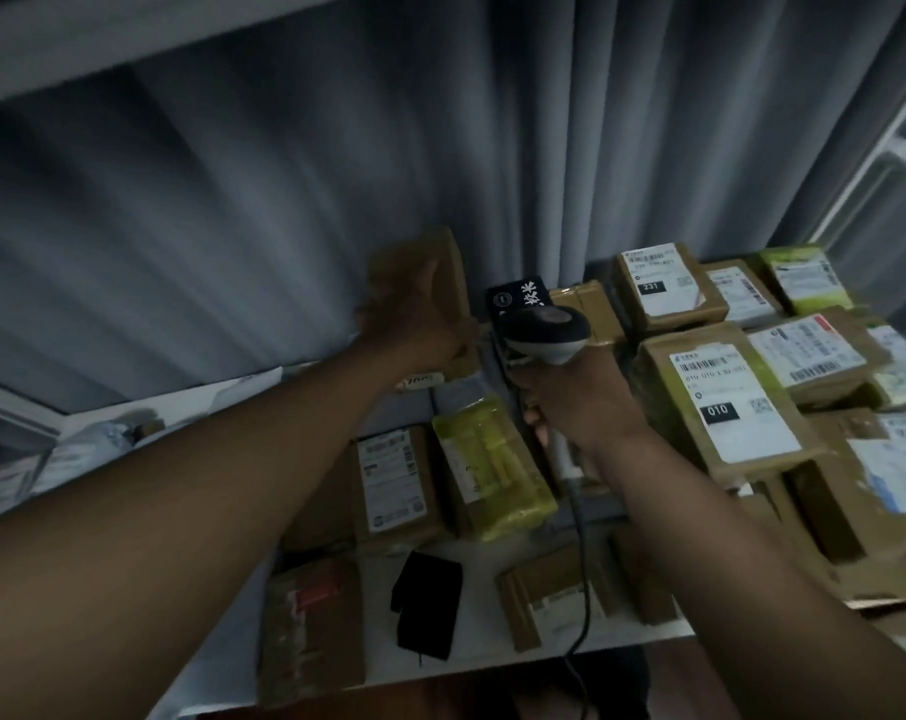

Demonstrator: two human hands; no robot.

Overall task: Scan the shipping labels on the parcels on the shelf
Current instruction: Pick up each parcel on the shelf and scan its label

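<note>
Head view: left hand (414,324) grips tilted box (424,283), right hand (580,402) holds scanner (544,332); turn label toward scanner, steady.

Both arms extended forward and upward, forearms bare. Left hand (414,314) raised highest, fingers wrapped round an upright brown parcel (432,283). Right hand (578,402) lower, just beside it, fingers curled round the scanner (544,335) handle.
</note>
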